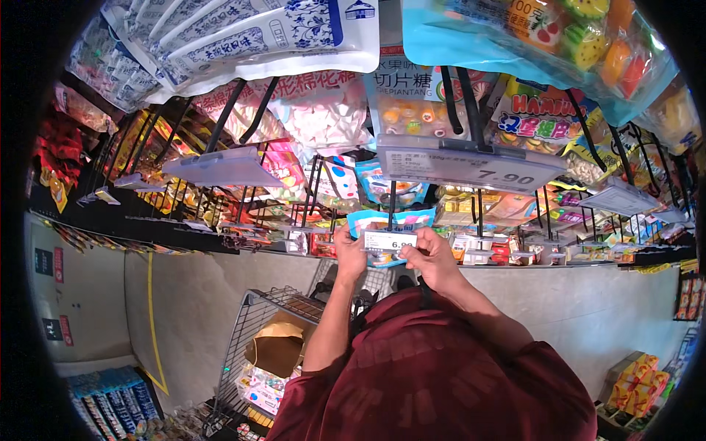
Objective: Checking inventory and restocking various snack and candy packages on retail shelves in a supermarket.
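Note:
Both of my hands are at a light-blue candy bag (422,217) on the rack in front of me. My left hand (351,253) grips the bag's left side. My right hand (437,261) has hold of its right side, with thumb and index finger beside the price tag (380,242). That white tag stands in front of the bag and hides its middle. A black hook (392,205) runs down to the bag's top edge; whether it passes through the bag cannot be made out. Another blue bag (386,179) hangs just behind.
Bagged sweets hang on hooks overhead, including a white-and-blue bag (265,44) and a turquoise bag (496,49). Clear tag holders (469,165) jut out toward me. A wire shopping cart (238,331) with an open cardboard box (278,347) stands at my left. Stacked cartons (637,386) sit at lower right.

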A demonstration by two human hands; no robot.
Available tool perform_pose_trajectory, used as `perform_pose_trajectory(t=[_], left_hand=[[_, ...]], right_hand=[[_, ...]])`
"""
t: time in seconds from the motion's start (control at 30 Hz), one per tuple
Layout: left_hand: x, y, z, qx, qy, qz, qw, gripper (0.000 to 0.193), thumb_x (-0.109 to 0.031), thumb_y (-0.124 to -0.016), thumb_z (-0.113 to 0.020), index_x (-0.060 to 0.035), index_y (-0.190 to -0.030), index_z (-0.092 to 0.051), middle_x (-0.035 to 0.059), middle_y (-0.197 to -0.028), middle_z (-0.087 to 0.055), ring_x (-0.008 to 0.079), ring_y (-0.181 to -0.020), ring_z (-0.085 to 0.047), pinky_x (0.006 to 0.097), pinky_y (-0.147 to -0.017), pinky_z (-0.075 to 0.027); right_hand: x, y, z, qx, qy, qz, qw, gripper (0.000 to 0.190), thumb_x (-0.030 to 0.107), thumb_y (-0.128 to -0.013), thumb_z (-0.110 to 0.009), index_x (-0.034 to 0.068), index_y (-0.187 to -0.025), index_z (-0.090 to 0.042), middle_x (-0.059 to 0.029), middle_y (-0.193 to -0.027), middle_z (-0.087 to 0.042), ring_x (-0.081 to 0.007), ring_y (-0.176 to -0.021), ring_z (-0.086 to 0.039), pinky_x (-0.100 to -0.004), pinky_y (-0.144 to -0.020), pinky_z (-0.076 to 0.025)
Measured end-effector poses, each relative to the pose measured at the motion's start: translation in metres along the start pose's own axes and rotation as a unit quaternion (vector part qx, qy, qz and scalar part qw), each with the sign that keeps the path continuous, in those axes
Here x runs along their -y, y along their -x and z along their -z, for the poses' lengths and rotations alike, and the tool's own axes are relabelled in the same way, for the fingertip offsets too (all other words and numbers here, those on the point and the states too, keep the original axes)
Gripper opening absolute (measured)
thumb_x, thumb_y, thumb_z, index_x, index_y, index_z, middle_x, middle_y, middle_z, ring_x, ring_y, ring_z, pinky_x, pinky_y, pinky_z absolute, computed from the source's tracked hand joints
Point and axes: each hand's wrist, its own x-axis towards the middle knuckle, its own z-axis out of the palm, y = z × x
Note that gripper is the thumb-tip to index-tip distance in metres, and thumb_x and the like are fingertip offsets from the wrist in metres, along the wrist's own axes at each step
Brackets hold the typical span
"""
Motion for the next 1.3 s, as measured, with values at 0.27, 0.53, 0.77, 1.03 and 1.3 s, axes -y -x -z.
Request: perform_pose_trajectory(t=[0.27, 0.53, 0.77, 1.03, 1.3], left_hand=[[-0.003, 0.001, -0.006, -0.029, -0.044, -0.027, 0.998, 0.009, -0.009, -0.087, -0.068, 0.0, -0.088, -0.068, -0.0001, -0.075, -0.066, 0.0046, -0.063, -0.057, 0.0221, -0.055, -0.044], [0.012, -0.029, -0.013, -0.069, -0.024, -0.001, 0.997, 0.017, -0.014, -0.086, -0.071, 0.0003, -0.094, -0.068, 0.0007, -0.083, -0.067, 0.005, -0.071, -0.057, 0.0221, -0.062, -0.046], [0.022, -0.066, -0.019, -0.033, 0.036, -0.029, 0.998, 0.02, -0.012, -0.087, -0.068, 0.0009, -0.102, -0.064, 0.0036, -0.091, -0.068, 0.0084, -0.076, -0.059, 0.0259, -0.07, -0.05], [0.013, -0.071, -0.018, -0.023, -0.046, -0.055, 0.997, 0.028, -0.012, -0.085, -0.069, 0.0031, -0.106, -0.061, 0.007, -0.091, -0.068, 0.0125, -0.078, -0.061, 0.0288, -0.072, -0.05], [0.009, -0.044, -0.017, -0.224, -0.255, -0.18, 0.924, 0.038, -0.019, -0.081, -0.071, 0.0065, -0.105, -0.057, 0.0209, -0.094, -0.063, 0.0343, -0.087, -0.062, 0.0411, -0.078, -0.048]], right_hand=[[-0.001, -0.001, 0.002, 0.012, -0.012, 0.005, 1.0, 0.013, 0.005, -0.092, -0.057, 0.003, -0.102, -0.049, -0.0046, -0.086, -0.064, -0.0067, -0.076, -0.058, -0.0222, -0.063, -0.046], [0.001, -0.002, 0.003, 0.035, -0.017, 0.001, 0.999, 0.012, 0.005, -0.093, -0.056, 0.004, -0.102, -0.048, -0.0038, -0.087, -0.064, -0.008, -0.079, -0.06, -0.0223, -0.064, -0.046], [0.0, -0.003, 0.007, 0.035, 0.015, -0.017, 0.999, 0.013, 0.008, -0.093, -0.058, 0.005, -0.101, -0.048, -0.0028, -0.088, -0.064, -0.0075, -0.081, -0.061, -0.022, -0.065, -0.047], [-0.001, -0.006, 0.009, 0.057, 0.033, -0.016, 0.998, 0.011, 0.01, -0.094, -0.058, 0.005, -0.093, -0.049, -0.0045, -0.089, -0.064, -0.0078, -0.079, -0.061, -0.0222, -0.066, -0.049], [-0.017, -0.009, 0.012, 0.048, 0.051, -0.06, 0.996, 0.019, 0.013, -0.093, -0.057, 0.001, -0.106, -0.05, -0.0081, -0.092, -0.066, -0.0093, -0.072, -0.059, -0.0228, -0.063, -0.046]])
